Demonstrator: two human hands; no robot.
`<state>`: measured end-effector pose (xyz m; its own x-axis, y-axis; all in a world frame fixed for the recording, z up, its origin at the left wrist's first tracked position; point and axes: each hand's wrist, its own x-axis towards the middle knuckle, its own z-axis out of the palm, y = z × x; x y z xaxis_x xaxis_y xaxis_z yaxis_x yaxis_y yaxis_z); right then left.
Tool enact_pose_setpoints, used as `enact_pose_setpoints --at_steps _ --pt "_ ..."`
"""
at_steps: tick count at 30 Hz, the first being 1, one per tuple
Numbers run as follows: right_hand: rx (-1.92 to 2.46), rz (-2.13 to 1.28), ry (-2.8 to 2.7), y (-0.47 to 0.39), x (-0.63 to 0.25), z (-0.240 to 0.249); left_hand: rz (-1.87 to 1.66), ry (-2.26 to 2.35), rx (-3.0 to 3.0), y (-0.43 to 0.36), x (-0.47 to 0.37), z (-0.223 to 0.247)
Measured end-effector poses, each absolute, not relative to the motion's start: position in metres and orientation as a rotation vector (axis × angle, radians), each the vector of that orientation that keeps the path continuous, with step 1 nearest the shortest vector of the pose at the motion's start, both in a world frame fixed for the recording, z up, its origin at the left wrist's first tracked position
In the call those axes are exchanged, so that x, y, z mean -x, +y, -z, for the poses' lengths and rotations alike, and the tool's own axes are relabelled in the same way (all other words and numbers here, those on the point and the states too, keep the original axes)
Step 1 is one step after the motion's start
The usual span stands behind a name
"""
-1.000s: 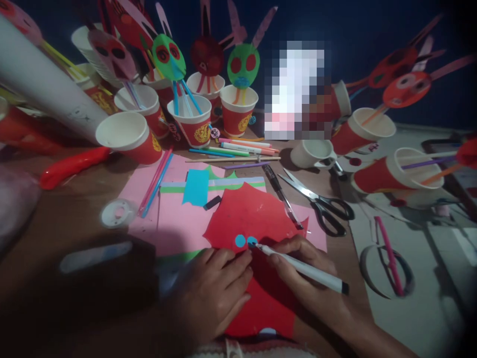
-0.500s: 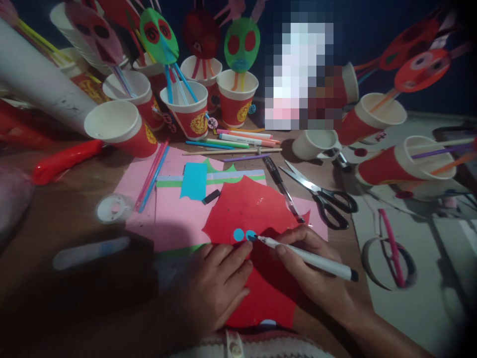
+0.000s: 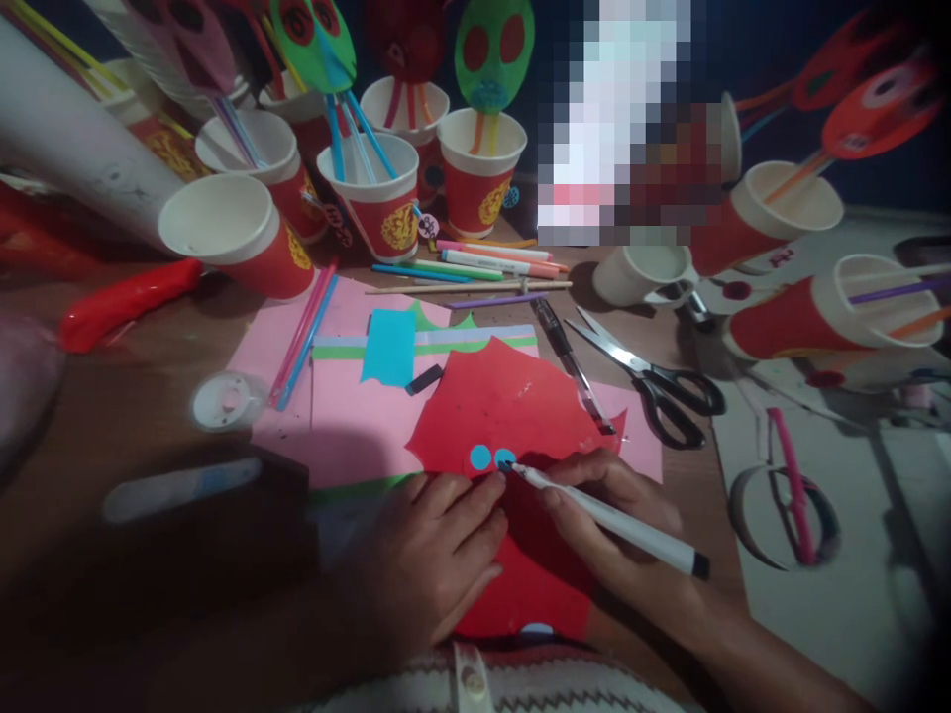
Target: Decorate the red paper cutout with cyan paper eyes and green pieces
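My right hand (image 3: 613, 505) grips a white marker (image 3: 624, 523), its tip touching the right one of two small blue paper circles (image 3: 480, 457). Both circles lie on a red paper sheet (image 3: 512, 396) with scalloped cut edges. Flat on that sheet rests my left hand (image 3: 446, 555), fingers stretched out, one fingertip at the edge of the right circle. A black marker cap (image 3: 425, 380) lies by the red sheet's upper left edge. Under the red sheet are pink paper (image 3: 342, 426) and green strips. A cut blue paper piece (image 3: 391, 347) sits near the top.
Scissors (image 3: 646, 371) and a black pen (image 3: 569, 356) lie right of the paper. Several markers (image 3: 497, 262) and sticks lie behind it. Red paper cups (image 3: 238, 233) line the back, some holding paper faces on straws. A white mug (image 3: 639, 272) and a tape roll (image 3: 788, 515) are at right.
The camera view has tilted slightly downward. My hands keep almost the same pose, with the marker tip still on the right blue circle.
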<state>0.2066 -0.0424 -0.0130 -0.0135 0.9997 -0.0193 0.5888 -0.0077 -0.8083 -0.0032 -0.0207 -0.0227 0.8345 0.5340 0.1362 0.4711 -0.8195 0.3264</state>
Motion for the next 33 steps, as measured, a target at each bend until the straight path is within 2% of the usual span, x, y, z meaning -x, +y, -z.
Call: enact_pose_setpoints --at_steps 10,17,33 --pt "1.637 -0.749 -1.825 -0.0402 -0.2028 0.0124 -0.342 0.800 -2.688 -0.0229 0.0016 0.0246" --pt "1.656 -0.859 -1.824 -0.0391 -0.2031 0.0091 -0.361 0.817 -2.657 -0.0246 0.0003 0.0269" --pt "1.663 -0.772 -1.794 -0.0415 -0.2013 0.0174 -0.383 0.832 -2.661 -0.0236 -0.0007 0.0251"
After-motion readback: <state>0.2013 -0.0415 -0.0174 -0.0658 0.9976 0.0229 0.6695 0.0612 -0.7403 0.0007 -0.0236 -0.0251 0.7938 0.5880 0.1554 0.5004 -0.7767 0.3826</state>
